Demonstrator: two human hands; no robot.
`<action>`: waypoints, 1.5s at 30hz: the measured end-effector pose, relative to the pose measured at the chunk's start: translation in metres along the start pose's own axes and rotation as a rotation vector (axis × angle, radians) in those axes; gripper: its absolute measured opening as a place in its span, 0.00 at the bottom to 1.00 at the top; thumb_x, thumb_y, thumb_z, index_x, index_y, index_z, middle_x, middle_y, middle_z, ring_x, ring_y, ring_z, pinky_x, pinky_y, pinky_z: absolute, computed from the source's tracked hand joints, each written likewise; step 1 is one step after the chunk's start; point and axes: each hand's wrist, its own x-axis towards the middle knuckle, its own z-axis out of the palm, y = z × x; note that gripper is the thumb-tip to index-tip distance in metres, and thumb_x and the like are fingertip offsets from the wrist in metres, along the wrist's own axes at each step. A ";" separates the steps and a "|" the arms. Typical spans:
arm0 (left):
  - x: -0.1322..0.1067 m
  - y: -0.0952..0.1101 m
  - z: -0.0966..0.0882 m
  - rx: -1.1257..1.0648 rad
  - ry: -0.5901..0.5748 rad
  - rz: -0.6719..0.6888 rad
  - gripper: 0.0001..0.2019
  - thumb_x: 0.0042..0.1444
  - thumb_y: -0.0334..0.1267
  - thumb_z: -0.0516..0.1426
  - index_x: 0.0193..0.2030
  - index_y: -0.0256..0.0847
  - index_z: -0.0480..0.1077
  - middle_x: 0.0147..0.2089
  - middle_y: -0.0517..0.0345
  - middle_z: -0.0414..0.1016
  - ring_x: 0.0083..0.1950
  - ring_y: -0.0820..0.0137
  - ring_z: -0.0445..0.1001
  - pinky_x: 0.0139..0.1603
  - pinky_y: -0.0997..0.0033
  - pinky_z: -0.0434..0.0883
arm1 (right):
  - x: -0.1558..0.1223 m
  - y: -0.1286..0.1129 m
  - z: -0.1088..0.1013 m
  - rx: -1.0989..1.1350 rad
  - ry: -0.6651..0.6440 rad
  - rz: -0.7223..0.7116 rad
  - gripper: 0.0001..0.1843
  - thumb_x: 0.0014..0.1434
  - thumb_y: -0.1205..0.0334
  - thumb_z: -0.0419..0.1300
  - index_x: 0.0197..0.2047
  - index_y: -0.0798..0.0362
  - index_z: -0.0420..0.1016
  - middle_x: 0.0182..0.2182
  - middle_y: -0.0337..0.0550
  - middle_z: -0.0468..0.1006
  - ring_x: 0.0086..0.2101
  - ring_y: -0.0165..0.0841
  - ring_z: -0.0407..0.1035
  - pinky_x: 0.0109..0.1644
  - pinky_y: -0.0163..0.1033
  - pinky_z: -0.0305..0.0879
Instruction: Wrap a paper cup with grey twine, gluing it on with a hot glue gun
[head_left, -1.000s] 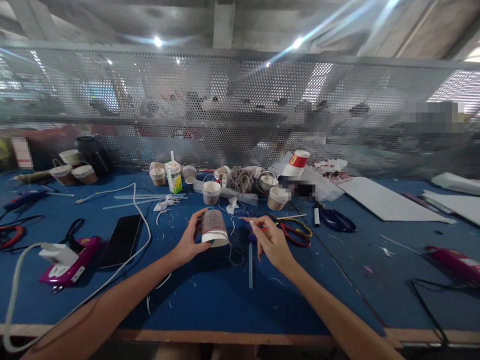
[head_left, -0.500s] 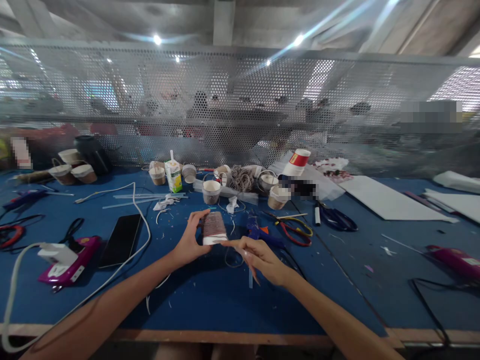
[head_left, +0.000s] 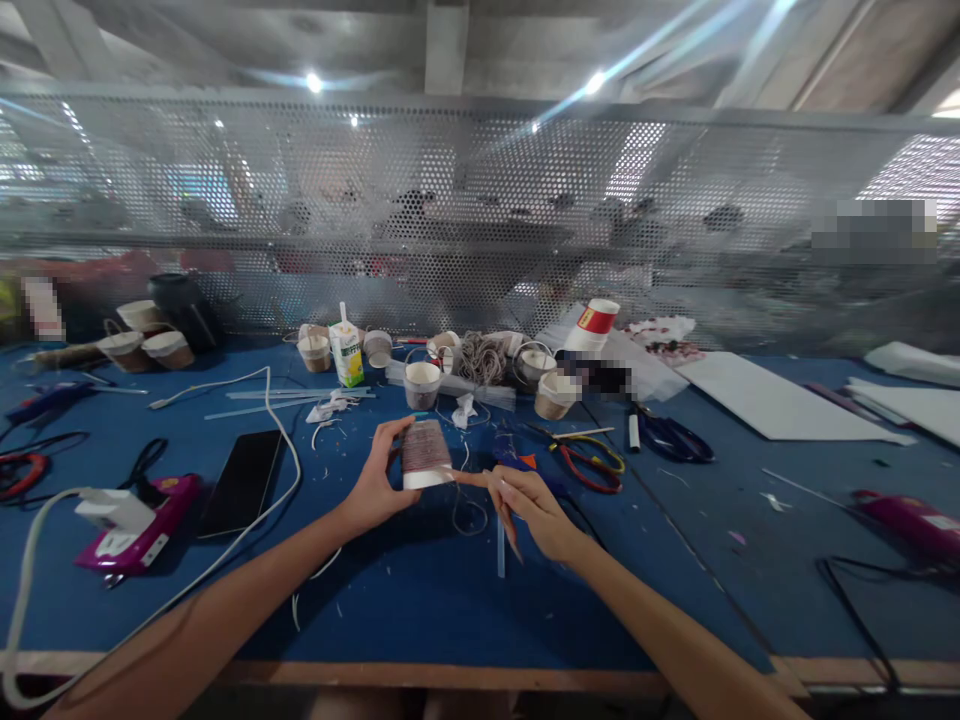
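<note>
One blue table [head_left: 420,610] runs under my arms, and one perforated metal screen [head_left: 480,220] closes its far edge. Two white boards [head_left: 772,400] lie at the far right. One white cable [head_left: 281,440] curves across the left side, past one black phone [head_left: 241,482]. I count two magenta glue guns, one by the cable [head_left: 146,525] and one at the right edge [head_left: 911,522]. Two pairs of scissors lie right of centre, a red-and-yellow pair [head_left: 596,462] and a dark pair [head_left: 675,440].

Along the back stand small paper cups: three in a left group [head_left: 142,345] and six that I can make out in the middle [head_left: 422,383], plus one red-and-white cup stack [head_left: 595,325], one juice carton [head_left: 347,355] and one bundle of twine [head_left: 484,357].

My left hand [head_left: 373,482] has thumb and fingers clamped around one twine-wrapped cup [head_left: 424,452], held on its side just above the table's middle. My right hand [head_left: 536,505] stretches its index finger to the cup's lower rim, the other fingers curled in; I cannot tell whether they pinch the one loose string [head_left: 466,518] looping below the cup.
</note>
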 end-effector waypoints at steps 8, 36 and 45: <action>0.000 0.002 0.002 -0.147 0.021 -0.054 0.37 0.42 0.32 0.63 0.60 0.44 0.54 0.62 0.47 0.56 0.63 0.56 0.60 0.63 0.53 0.61 | 0.002 0.001 -0.001 0.136 0.111 0.011 0.26 0.60 0.43 0.53 0.19 0.53 0.63 0.08 0.33 0.62 0.11 0.27 0.61 0.14 0.31 0.57; 0.001 0.007 0.002 0.131 -0.017 0.021 0.38 0.38 0.25 0.59 0.59 0.45 0.58 0.58 0.49 0.55 0.61 0.56 0.59 0.60 0.53 0.62 | -0.003 -0.008 0.011 0.041 -0.177 0.004 0.21 0.62 0.42 0.50 0.32 0.52 0.63 0.17 0.33 0.70 0.15 0.26 0.64 0.24 0.33 0.66; 0.000 0.005 0.002 0.004 0.005 -0.005 0.37 0.38 0.26 0.60 0.58 0.45 0.58 0.59 0.49 0.54 0.63 0.55 0.56 0.60 0.57 0.64 | 0.001 -0.005 0.008 0.021 -0.006 0.009 0.23 0.62 0.42 0.49 0.27 0.52 0.63 0.11 0.32 0.65 0.13 0.26 0.61 0.21 0.33 0.62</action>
